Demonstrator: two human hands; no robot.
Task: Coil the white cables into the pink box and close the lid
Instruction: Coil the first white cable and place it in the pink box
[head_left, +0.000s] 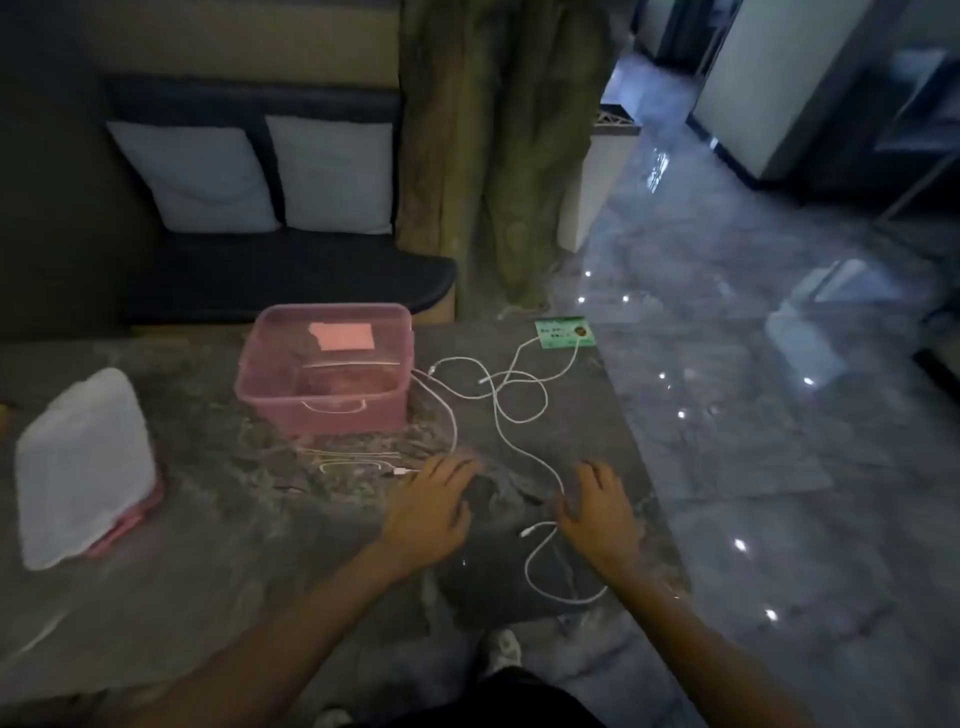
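Observation:
A pink translucent box (291, 395) stands open on the grey marble table, with a pink label inside. Its white lid (85, 467) lies apart at the left. A long white cable (519, 410) loops in tangles right of the box and runs toward me, ending in a curl (540, 577) near the table's front. Shorter white cables (358, 462) lie in front of the box. My left hand (428, 514) rests flat on the table, fingers apart, holding nothing. My right hand (597, 514) lies on the long cable, fingers spread; whether it grips the cable is unclear.
A green card (563, 332) lies at the table's far right corner under the cable. The table's right edge (644, 457) drops to a glossy floor. A dark bench with two grey cushions (260, 176) stands behind the table, beside a trunk-like column (493, 156).

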